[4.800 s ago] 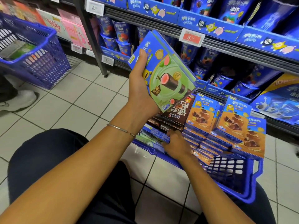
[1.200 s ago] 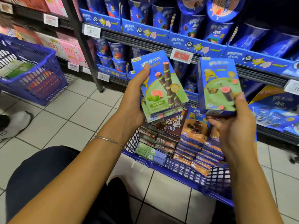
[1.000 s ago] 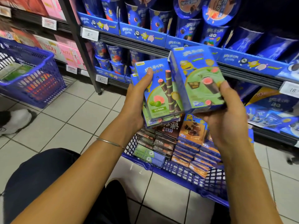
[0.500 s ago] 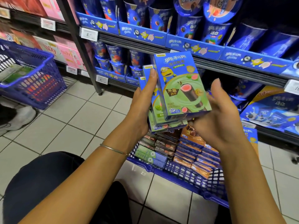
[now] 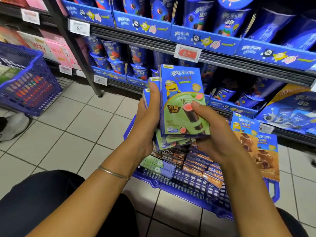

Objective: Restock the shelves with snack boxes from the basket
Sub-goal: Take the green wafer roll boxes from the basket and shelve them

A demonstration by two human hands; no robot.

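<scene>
A pale tiled floor (image 5: 82, 127) lay below. At the left stood a spare blue basket (image 5: 34, 93) with packets inside, and near it a white shoe (image 5: 13, 124) rested on the tiles. A red price tag (image 5: 188, 53) and a white price tag (image 5: 80, 28) hung higher up, well apart.

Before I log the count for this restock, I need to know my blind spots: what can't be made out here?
Head view only:
Number of boxes in the held stack: the front box, left hand and right hand cover those behind.
Lower layers of the basket: hidden under the stack and hands.
Price tag digits after the 6: blurred.
Second basket: cut off by the left edge, contents blurred.
</scene>
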